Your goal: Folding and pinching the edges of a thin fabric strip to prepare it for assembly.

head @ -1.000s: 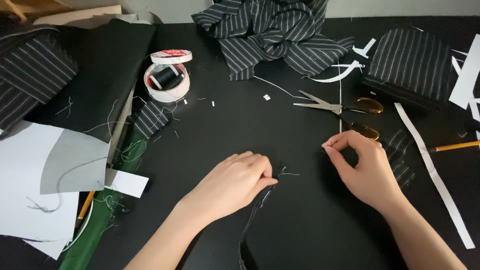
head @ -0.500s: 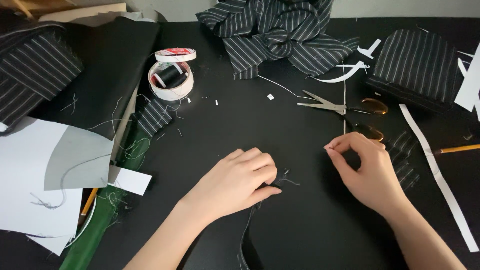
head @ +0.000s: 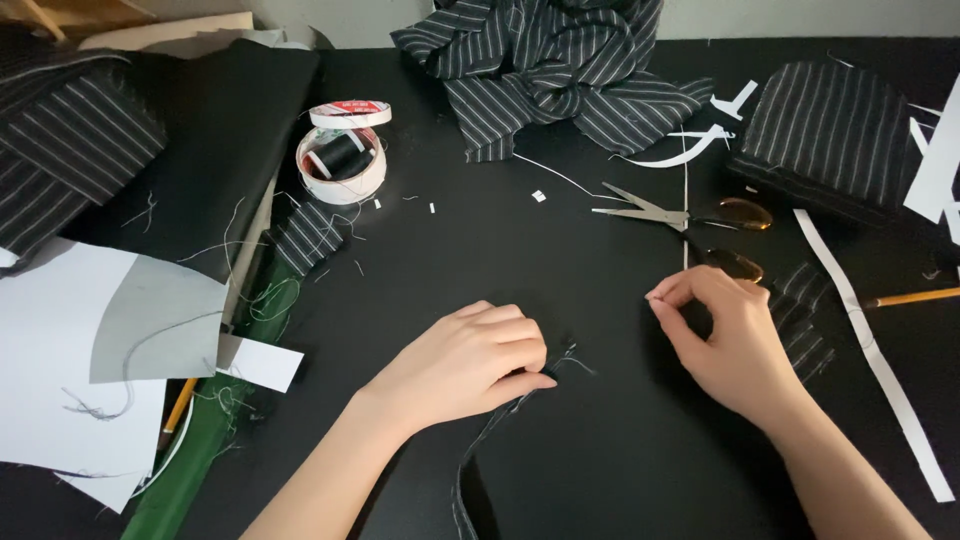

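Note:
My left hand [head: 470, 360] lies knuckles up on a black fabric piece [head: 600, 440], fingers curled and pressing its frayed edge [head: 565, 358] against the black table. My right hand [head: 725, 335] rests a little to the right, thumb and forefinger pinched together at about the tip [head: 655, 297]; something very thin, perhaps a needle or thread, may be between them, but it is too small to tell. Scissors [head: 690, 215] with amber handles lie just beyond my right hand.
Striped dark fabric [head: 560, 70] is heaped at the back, a folded striped piece [head: 835, 140] at the right. A tape roll [head: 350, 112] and a thread spool inside a ring [head: 340, 165] sit back left. White paper patterns [head: 90, 370], white strips [head: 870, 340] and a pencil [head: 915, 297] lie around.
My left hand has shifted slightly and curled tighter over the fabric edge. My right hand has stayed pinched in almost the same spot.

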